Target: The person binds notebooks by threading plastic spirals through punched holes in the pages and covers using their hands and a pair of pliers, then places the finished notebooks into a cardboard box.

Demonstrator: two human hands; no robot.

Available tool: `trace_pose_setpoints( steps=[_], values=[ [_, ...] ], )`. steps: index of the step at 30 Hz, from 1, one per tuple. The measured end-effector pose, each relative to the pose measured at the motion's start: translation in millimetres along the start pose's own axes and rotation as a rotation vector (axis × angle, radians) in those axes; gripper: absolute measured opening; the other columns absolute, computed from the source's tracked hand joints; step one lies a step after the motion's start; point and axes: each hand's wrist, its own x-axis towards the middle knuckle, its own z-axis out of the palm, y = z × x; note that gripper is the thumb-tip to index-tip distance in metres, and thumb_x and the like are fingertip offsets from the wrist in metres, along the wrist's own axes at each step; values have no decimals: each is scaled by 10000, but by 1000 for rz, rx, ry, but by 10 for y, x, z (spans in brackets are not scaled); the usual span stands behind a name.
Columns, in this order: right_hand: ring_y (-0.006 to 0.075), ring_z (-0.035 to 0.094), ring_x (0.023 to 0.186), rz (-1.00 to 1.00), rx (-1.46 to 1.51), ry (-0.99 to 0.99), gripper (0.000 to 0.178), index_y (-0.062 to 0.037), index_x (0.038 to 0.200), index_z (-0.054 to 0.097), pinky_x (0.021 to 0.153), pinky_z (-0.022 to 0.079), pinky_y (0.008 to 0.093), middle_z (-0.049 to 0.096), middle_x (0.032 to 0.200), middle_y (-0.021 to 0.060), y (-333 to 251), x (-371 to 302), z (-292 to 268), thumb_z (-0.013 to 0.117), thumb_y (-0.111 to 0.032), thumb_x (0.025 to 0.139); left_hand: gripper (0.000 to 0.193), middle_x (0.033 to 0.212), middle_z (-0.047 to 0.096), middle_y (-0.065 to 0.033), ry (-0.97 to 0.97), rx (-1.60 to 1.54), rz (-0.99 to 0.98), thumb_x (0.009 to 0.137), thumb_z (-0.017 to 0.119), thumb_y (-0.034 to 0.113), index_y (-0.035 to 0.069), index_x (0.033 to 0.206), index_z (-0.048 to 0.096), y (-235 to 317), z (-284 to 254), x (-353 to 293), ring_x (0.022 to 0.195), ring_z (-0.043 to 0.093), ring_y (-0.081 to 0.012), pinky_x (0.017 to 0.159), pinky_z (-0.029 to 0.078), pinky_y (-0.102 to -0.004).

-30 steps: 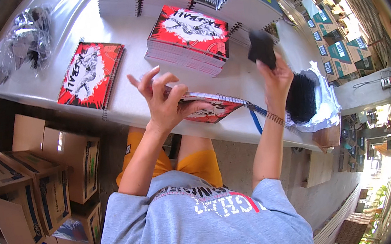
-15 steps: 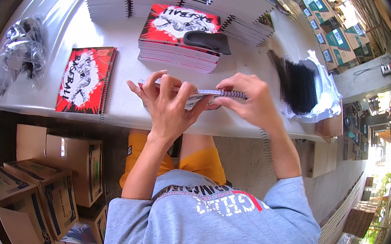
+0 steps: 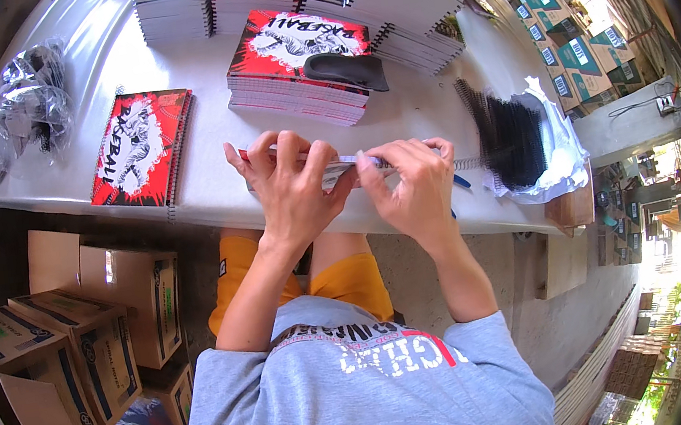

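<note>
Over the table's front edge, my left hand (image 3: 296, 180) grips a thin notebook (image 3: 341, 161), seen nearly edge-on with a bit of red cover showing. My right hand (image 3: 415, 179) is closed at the notebook's right end, around its spiral coil (image 3: 469, 163). A free length of this coil sticks out to the right of my fingers, which hide the rest. A blue pen (image 3: 462, 181) lies just beyond that hand. To the left rests a red-covered spiral notebook (image 3: 144, 147), its coil jutting past the near end.
Behind my hands stands a stack of red notebooks (image 3: 296, 95) with a black curved object (image 3: 344, 71) on top. More notebook stacks (image 3: 256, 6) are farther back. Black coils (image 3: 510, 136) lie on white wrapping (image 3: 564, 147) at right. A plastic bag (image 3: 30, 110) sits left; cardboard boxes (image 3: 102, 344) stand below.
My right hand has shifted left along the notebook, its thumb now against the page edge. The coil's end and the blue pen now show to its right. The left hand keeps its hold.
</note>
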Motion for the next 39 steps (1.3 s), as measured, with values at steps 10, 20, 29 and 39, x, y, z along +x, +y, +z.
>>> trace_pose_setpoints(
  steps=[10, 20, 29, 39],
  values=[
    [230, 600, 893, 62, 396, -496, 276, -84, 1029, 622, 929, 332, 392, 644, 948, 106, 406, 351, -230, 580, -217, 792, 421, 881, 469, -23, -158, -184, 119, 541, 805, 440, 158, 758, 579, -310, -112, 66, 1066, 402, -289, 999, 143, -658],
    [265, 407, 1225, -25, -25, -379, 481, -217, 1218, 506, 972, 286, 525, 508, 1241, 75, 1062, 919, 519, 600, -239, 747, 527, 1038, 455, -83, -24, -113, 64, 485, 814, 567, 159, 751, 613, -198, -104, 53, 1208, 313, -337, 1025, 189, -565],
    [241, 636, 794, 85, 1131, 61, 157, 7, 928, 669, 753, 493, 314, 670, 875, 142, 1008, 467, 311, 578, -46, 811, 527, 1164, 434, -98, 70, -135, 47, 552, 770, 580, 146, 714, 517, -225, -75, 30, 1225, 276, -377, 970, 158, -612],
    [191, 622, 747, -299, 1244, -206, 257, -5, 827, 683, 695, 494, 291, 669, 792, 104, 523, 164, 144, 640, 140, 619, 554, 1180, 453, -132, 22, -126, 69, 512, 757, 614, 107, 663, 593, -255, -59, 35, 1246, 246, -392, 1011, 196, -519]
  ],
)
